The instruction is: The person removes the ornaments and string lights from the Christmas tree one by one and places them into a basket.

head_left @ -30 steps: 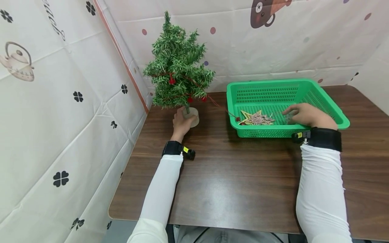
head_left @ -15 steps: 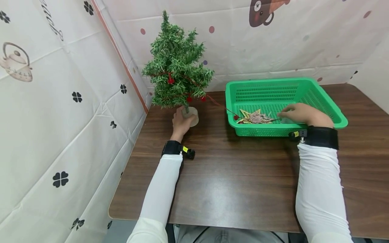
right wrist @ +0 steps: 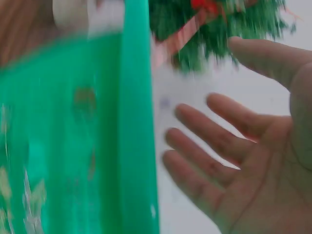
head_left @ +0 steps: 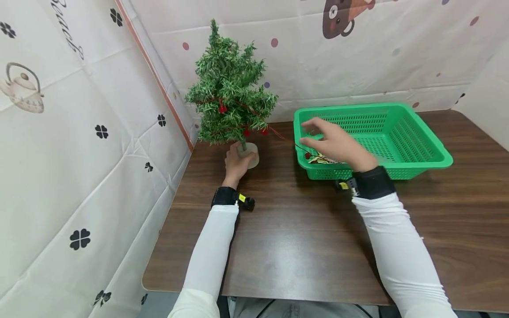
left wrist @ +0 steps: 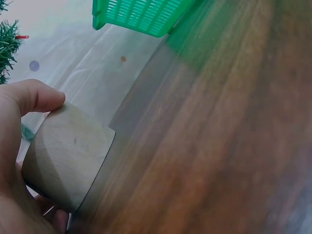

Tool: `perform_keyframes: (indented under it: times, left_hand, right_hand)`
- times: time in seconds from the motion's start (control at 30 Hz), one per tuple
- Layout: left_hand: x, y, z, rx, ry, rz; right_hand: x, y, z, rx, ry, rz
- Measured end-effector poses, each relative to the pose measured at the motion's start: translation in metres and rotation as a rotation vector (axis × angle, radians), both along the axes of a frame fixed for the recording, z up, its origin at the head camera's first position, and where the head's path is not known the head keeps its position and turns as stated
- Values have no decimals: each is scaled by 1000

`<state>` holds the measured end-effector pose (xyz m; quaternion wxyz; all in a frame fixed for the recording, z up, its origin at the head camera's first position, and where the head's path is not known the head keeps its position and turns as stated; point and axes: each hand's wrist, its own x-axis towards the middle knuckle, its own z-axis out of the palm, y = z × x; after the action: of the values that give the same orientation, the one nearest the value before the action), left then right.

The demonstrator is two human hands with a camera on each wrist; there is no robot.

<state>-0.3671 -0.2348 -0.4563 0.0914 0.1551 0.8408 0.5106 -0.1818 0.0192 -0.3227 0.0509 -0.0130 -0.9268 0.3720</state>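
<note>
A small artificial Christmas tree (head_left: 232,84) stands upright at the back left of the table. My left hand (head_left: 236,165) grips its round wooden base (left wrist: 73,151), thumb on top and fingers curled round the side. Above the left part of the green basket (head_left: 421,165) hovers my right hand (head_left: 338,143), fingers spread and nothing held, as the right wrist view (right wrist: 243,161) also bears out. A red bead garland (head_left: 280,134) runs from the tree's lower branches to the basket's left rim. Star ornaments (head_left: 320,159) lie in the basket, partly hidden beneath my right hand.
The brown wooden table (head_left: 286,238) meets a printed cloth backdrop (head_left: 374,66) behind and at the left. The basket stands against the back, right of the tree. Its contents are blurred in the right wrist view.
My right hand has left the right part of the basket, moving left and rising toward the tree, with its fingers opening. My left hand stays on the tree's base.
</note>
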Motion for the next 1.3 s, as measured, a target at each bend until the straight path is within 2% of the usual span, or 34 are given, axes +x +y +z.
perform_keyframes:
  times: [0.2,0.37,0.63,0.8,1.0,1.3]
  left_hand:
    - [1,0,-2,3,4,-10]
    - [3,1,0,7,-3,-12]
    - [2,2,3,9,5,-12]
    - [1,-1,1,7,1,-9]
    - [0,-2,0,11,-5,-12]
    - [0,-3,1,13,-13,-16]
  right_hand:
    - [-16,-45,-12,-166,106,64]
    - [-19,-57,-16,-180,178,70]
    - [-8,-60,3,-230,391,-36]
    - [-2,-61,15,-297,488,-63]
    - [8,-65,31,-420,598,-11]
    - [18,-75,42,-542,675,97]
